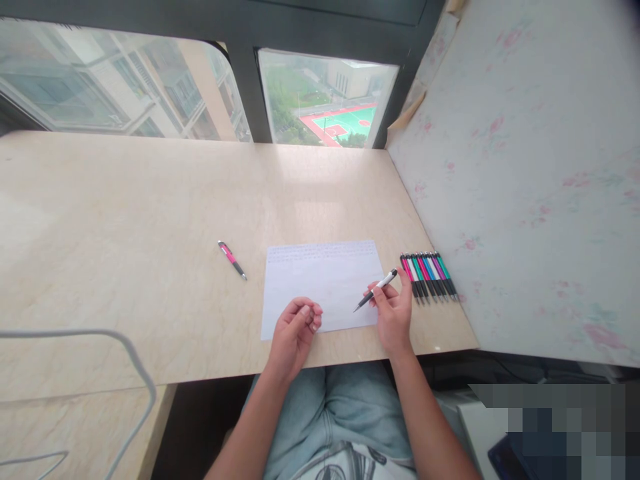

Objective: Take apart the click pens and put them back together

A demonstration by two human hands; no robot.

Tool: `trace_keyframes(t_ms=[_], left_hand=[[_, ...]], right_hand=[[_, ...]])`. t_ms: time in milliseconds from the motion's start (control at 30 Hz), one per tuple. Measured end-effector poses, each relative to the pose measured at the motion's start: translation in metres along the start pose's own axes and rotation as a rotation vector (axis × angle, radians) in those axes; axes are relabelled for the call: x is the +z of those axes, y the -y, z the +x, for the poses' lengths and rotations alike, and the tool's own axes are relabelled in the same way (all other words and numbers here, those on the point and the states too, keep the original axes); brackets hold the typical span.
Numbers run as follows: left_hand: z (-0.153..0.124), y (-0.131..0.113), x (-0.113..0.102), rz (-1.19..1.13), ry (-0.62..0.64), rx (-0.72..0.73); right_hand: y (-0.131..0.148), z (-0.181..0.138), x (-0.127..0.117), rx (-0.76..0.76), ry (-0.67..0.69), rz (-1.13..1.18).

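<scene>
A white sheet of paper [325, 280] with faint writing along its top lies near the front edge of the beige table [150, 220]. My right hand [394, 313] holds a white and black pen [376, 289] in a pinch, tip pointing down-left over the sheet's right part. My left hand [296, 333] rests on the sheet's lower left corner with fingers curled in, and nothing shows in them. A pink and black pen [233, 259] lies alone on the table to the left of the sheet.
A row of several coloured pens [429, 275] lies side by side right of the sheet, close to the flowered wall panel [525, 187]. Windows run along the table's far edge. A grey cable [125, 347] loops at the lower left.
</scene>
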State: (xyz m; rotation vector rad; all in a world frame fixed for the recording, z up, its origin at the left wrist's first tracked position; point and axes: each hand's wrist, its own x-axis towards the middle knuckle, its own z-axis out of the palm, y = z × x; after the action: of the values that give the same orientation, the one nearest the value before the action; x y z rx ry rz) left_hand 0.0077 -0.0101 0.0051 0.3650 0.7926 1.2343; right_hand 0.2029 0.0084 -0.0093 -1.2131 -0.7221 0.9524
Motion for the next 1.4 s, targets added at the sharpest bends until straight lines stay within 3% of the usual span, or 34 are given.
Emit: trace_keyframes(t_ms=[567, 833, 933, 1100, 1233, 1400], left_hand=[[0.001, 0.000, -0.001, -0.005, 0.001, -0.008], [-0.007, 0.000, 0.002, 0.051, 0.011, 0.030], [-0.012, -0.016, -0.002, 0.354, 0.021, 0.181], [-0.007, -0.053, -0.031, 1.230, -0.067, 0.611], [-0.001, -0.061, -0.054, 1.737, -0.054, 0.670], [-0.001, -0.056, -0.056, 1.877, -0.044, 0.693]], right_hand=[[0.001, -0.002, 0.000, 0.003, 0.019, -0.019], [0.001, 0.001, -0.002, 0.043, -0.044, -0.023], [0.003, 0.002, -0.005, 0.053, -0.028, 0.027], [0.014, 0.003, -0.005, 0.030, 0.049, 0.184], [0.019, 0.004, 0.003, 0.119, 0.142, 0.193], [0.011, -0.002, 0.018, 0.137, 0.233, 0.002]])
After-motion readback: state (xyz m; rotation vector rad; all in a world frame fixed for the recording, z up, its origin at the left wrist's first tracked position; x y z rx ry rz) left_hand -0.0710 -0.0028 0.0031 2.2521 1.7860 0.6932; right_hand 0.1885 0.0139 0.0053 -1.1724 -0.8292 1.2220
